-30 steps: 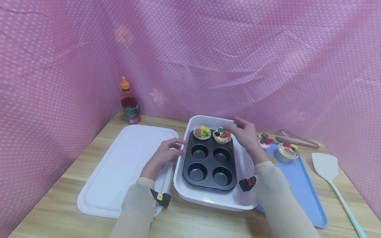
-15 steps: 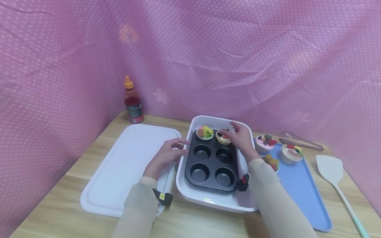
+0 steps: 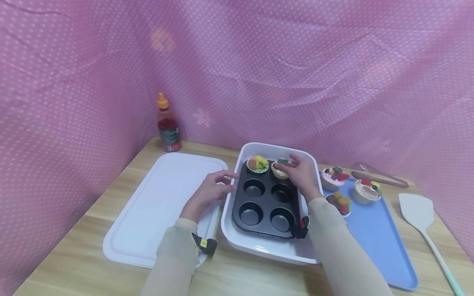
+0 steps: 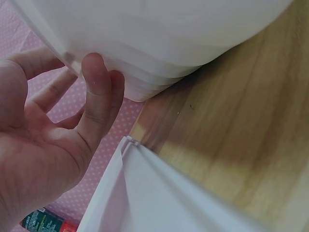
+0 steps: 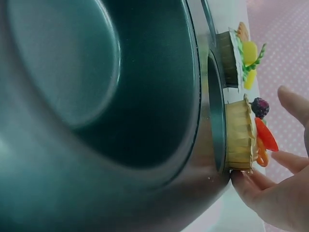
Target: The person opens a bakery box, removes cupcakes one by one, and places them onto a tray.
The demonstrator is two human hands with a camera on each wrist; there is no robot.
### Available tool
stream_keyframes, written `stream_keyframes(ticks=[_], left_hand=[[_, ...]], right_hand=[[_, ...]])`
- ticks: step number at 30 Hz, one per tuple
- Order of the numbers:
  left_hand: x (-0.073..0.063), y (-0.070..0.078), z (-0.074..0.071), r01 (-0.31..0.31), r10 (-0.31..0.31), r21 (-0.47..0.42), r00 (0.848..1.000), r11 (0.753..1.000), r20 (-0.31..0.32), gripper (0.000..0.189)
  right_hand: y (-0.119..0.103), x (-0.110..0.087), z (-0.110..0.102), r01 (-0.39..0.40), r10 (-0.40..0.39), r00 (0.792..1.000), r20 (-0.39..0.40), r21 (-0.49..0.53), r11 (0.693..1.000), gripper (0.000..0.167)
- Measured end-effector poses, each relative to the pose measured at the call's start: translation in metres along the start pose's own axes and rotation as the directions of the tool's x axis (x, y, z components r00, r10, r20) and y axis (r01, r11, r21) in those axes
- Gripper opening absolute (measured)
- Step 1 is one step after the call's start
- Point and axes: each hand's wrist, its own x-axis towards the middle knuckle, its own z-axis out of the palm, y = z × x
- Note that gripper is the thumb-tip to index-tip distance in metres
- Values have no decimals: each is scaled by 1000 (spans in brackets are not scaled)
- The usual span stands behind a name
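Note:
A dark muffin tin [image 3: 267, 205] lies inside a white rectangular basin [image 3: 255, 251]. In its back left cup sits a fruit-topped cupcake [image 3: 257, 163]. A second cupcake [image 5: 240, 135], with berries and a red slice on cream, stands at the back right cup. My right hand [image 3: 301, 176] is around this second one, a fingertip at its lower side and the thumb raised apart from its topping. My left hand [image 3: 209, 191] rests relaxed fingers at the basin's left rim; in the left wrist view, fingertips [image 4: 95, 67] lie against the outer wall.
A blue tray [image 3: 385, 246] on the right bears a pink-cream cupcake [image 3: 333, 177], a white-cream one and a chocolate one. Beyond it lie tongs [image 3: 381, 179] and a pale spatula [image 3: 416, 209]. On the left are a white board [image 3: 159, 205] and a sauce bottle [image 3: 169, 131].
My right hand has come down and left onto the back right cupcake, its fingers now at the cupcake's side. The left hand stays at the rim. The head view has shifted slightly.

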Motion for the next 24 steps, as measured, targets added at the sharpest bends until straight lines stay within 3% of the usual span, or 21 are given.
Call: stream_keyframes(ticks=[10, 24], left_hand=[[0, 3, 1, 9, -9, 17, 1000, 1000, -5, 38], [-1, 2, 0, 13, -13, 34, 1000, 999, -10, 37]], right_hand=[[5, 2, -1, -17, 17, 999, 30, -3, 1000, 82], [8, 6, 2, -27, 28, 999, 16, -33, 999, 72]])
